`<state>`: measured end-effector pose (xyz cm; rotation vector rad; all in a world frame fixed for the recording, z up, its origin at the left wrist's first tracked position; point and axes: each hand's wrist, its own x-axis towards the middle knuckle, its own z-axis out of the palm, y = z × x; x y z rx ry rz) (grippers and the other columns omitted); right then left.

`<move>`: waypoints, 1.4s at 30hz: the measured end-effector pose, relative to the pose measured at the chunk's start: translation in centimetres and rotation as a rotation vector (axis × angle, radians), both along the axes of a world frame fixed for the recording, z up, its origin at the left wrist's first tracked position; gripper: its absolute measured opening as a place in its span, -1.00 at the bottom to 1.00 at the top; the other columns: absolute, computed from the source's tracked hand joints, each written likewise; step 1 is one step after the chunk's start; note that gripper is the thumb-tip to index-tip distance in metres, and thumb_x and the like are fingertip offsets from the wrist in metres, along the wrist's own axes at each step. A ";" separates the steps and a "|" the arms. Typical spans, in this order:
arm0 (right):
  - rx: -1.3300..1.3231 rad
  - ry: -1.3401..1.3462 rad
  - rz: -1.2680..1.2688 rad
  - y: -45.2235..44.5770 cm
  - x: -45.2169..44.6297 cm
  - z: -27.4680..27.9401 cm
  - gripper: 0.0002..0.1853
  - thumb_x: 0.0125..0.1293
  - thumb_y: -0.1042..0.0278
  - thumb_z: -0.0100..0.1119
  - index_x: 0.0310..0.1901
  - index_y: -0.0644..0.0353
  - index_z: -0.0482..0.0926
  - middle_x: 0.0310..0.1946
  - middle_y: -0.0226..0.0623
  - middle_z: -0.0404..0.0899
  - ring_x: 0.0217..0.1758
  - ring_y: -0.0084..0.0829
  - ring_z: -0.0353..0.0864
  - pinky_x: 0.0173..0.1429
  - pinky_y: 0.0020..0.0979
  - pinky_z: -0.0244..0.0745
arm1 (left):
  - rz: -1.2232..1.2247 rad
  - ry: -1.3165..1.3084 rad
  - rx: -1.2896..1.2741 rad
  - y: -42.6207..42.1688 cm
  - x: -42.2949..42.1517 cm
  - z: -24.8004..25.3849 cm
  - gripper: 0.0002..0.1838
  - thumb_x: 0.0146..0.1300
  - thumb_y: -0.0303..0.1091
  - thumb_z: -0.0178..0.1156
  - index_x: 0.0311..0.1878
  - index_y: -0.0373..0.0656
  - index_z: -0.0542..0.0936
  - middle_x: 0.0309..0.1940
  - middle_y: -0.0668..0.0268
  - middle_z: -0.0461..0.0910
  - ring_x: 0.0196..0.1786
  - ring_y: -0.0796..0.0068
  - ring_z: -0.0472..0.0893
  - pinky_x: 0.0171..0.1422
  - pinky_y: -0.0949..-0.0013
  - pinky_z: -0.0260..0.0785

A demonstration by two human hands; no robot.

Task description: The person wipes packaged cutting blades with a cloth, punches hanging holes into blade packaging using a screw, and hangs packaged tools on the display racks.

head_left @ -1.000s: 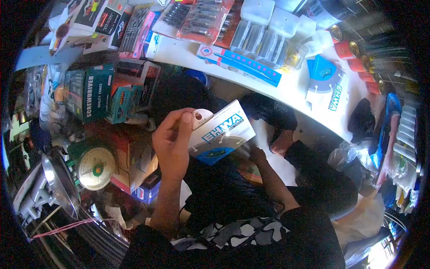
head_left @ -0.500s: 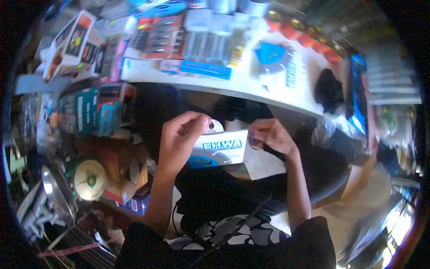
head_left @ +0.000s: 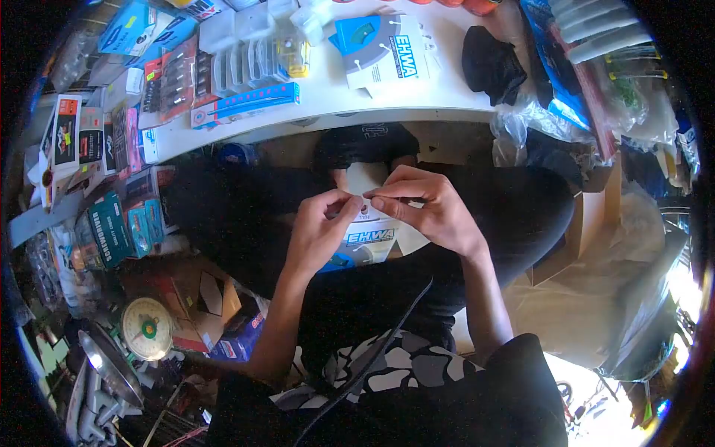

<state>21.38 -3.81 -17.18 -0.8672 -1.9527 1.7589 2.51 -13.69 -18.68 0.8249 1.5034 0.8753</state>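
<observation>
A white, grey and blue EHWA cardboard packet [head_left: 372, 237] is held over the lap, with a rounded tab [head_left: 364, 216] with a hole in it at its top. My left hand [head_left: 322, 227] is closed on the packet's left side, its thumb and index finger up beside the tab. On the other side, the fingertips of my right hand [head_left: 436, 208] are pinched together at the tab's upper edge. Whatever lies between those fingertips is too small to make out. Behind the hands, part of a pale sheet or card [head_left: 365, 177] shows.
A white table [head_left: 328, 108] ahead bears another EHWA packet [head_left: 376, 56], a black cloth-like item [head_left: 491, 63] and plastic-packed goods [head_left: 253, 67]. At left are a screwdriver box [head_left: 112, 231] and a round dial scale [head_left: 147, 328]. A cardboard box [head_left: 596, 212] stands at right.
My right hand has moved left from the packet's right edge to the top tab, meeting my left fingertips. The head view has shifted, so the table sits higher in frame.
</observation>
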 end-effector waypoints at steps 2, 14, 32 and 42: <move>0.008 0.008 -0.036 -0.5 0.1 -1.1 -0.81 0.29 0.41 0.37 -0.10 0.25 0.76 -0.27 -0.29 0.60 -0.25 -0.50 0.59 -0.17 -0.44 0.49 | -0.003 -0.023 -0.018 -0.3 0.1 -1.0 -0.69 0.41 -0.26 0.23 -0.11 -0.41 0.66 -0.32 0.20 0.71 -0.25 0.60 0.63 -0.14 0.47 0.45; -0.123 -0.224 -0.061 -0.2 0.7 -0.4 -0.76 0.34 0.29 0.32 -0.11 0.30 0.70 -0.27 -0.23 0.67 -0.23 -0.47 0.65 -0.11 -0.40 0.55 | 0.025 -0.054 0.024 0.5 0.0 1.6 -0.73 0.38 -0.24 0.26 -0.23 -0.30 0.69 -0.40 0.36 0.67 -0.32 0.71 0.56 -0.21 0.54 0.37; -0.516 0.138 0.050 -1.6 3.4 0.1 -0.80 0.42 0.39 0.24 -0.09 0.38 0.65 -0.24 -0.41 0.51 -0.16 -0.61 0.52 -0.04 -0.50 0.43 | -0.115 -0.082 0.078 0.5 1.5 3.0 -0.73 0.37 -0.23 0.29 -0.23 -0.32 0.68 -0.40 0.36 0.68 -0.32 0.71 0.58 -0.23 0.55 0.39; -0.463 0.020 0.002 -2.6 3.6 -1.5 -0.78 0.39 0.34 0.29 -0.07 0.34 0.66 -0.25 -0.39 0.58 -0.13 -0.60 0.56 -0.04 -0.49 0.47 | -0.140 -0.041 -0.003 0.1 1.7 0.7 -0.69 0.41 -0.23 0.24 -0.18 -0.37 0.68 -0.39 0.26 0.70 -0.30 0.65 0.62 -0.24 0.54 0.42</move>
